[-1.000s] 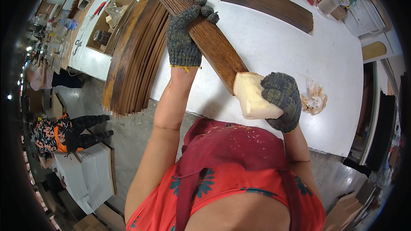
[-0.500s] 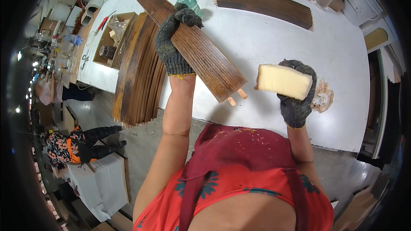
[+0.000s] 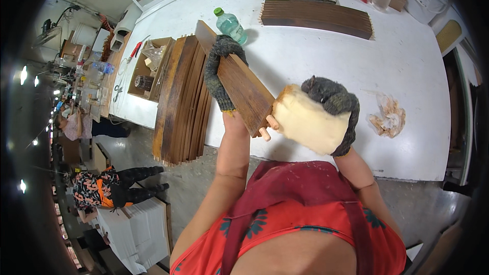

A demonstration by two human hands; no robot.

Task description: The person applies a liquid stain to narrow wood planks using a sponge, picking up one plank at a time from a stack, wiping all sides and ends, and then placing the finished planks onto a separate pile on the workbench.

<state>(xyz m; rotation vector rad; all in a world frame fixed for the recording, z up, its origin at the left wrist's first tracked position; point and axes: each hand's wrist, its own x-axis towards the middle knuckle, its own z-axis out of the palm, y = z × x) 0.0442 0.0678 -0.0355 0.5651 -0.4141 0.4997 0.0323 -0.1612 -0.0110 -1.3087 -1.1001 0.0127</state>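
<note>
My left hand (image 3: 225, 74), in a dark knit glove, is closed around a brown wooden board (image 3: 245, 91). The board is held tilted above the table, and two pale dowels (image 3: 269, 127) stick out of its near end. In my right hand (image 3: 333, 104), gloved the same way, is a pale yellow sponge block (image 3: 308, 125) with a browned edge. The sponge lies against or right beside the board's near right edge; contact cannot be made out for certain. Left of my left hand stands a stack of similar brown boards (image 3: 178, 102).
More boards (image 3: 318, 19) lie at the back of the white table (image 3: 326, 56). A green-capped bottle (image 3: 232, 26) stands behind my left hand. A crumpled stained wrapper (image 3: 387, 115) lies at right, an open box (image 3: 147, 69) at left. Two other people (image 3: 97, 188) are beyond the table.
The board has turned in my left hand, from its broad grooved face to a narrower view. My right hand has brought the sponge left to the board's near end. The view has shifted slightly.
</note>
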